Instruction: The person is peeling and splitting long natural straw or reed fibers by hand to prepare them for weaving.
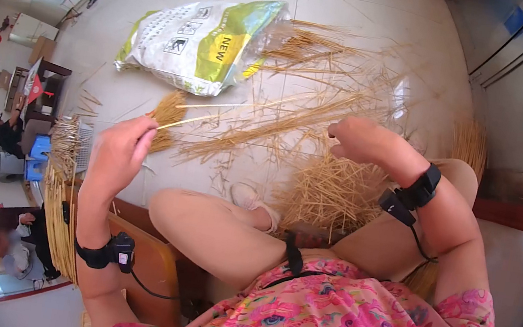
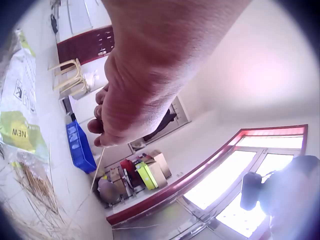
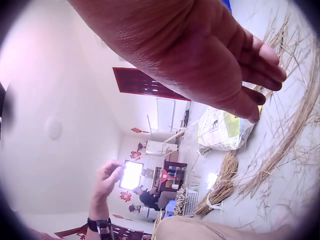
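Note:
Between thumb and fingers, my left hand (image 1: 118, 153) pinches the end of a thin pale straw (image 1: 180, 123), which points toward the middle of the floor. The left wrist view also shows this straw (image 2: 96, 171) below the left hand (image 2: 135, 110). My right hand (image 1: 366, 141) hovers above a heap of short straw pieces (image 1: 332, 195), its fingers loosely bent. In the right wrist view nothing shows between the fingers of the right hand (image 3: 215, 65). A long bunch of straw (image 1: 274, 124) lies on the floor between the hands.
A white and green bag (image 1: 199, 40) with straw at its mouth lies farther out. A straw bundle (image 1: 167, 111) is beyond the left hand, and long stalks (image 1: 59, 220) rest at the left. Two people are at far left, near a blue stool (image 1: 40, 147). A metal cabinet stands at right.

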Demonstrator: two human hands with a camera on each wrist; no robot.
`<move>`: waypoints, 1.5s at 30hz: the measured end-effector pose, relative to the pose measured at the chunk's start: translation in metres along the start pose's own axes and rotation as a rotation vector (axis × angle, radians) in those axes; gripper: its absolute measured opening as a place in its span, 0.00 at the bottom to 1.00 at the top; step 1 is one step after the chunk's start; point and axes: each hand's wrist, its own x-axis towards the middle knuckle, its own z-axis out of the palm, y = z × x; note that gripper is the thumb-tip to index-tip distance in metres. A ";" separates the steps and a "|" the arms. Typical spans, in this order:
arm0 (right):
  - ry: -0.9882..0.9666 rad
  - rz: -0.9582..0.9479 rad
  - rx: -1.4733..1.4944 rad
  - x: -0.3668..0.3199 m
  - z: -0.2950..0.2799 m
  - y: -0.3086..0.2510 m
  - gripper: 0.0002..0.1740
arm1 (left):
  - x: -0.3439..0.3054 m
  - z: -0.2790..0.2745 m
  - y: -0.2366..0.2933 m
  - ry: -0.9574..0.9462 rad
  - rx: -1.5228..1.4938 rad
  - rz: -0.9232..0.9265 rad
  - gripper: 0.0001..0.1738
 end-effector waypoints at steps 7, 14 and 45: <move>0.039 -0.056 -0.014 0.008 0.010 0.012 0.17 | -0.027 0.005 -0.027 0.111 0.023 -0.021 0.04; 0.187 0.029 -0.047 0.033 0.018 0.033 0.13 | -0.028 0.013 -0.006 0.292 0.124 0.000 0.04; 0.612 0.350 1.249 0.103 0.025 0.096 0.12 | -0.066 -0.024 0.036 0.634 -0.769 -0.446 0.07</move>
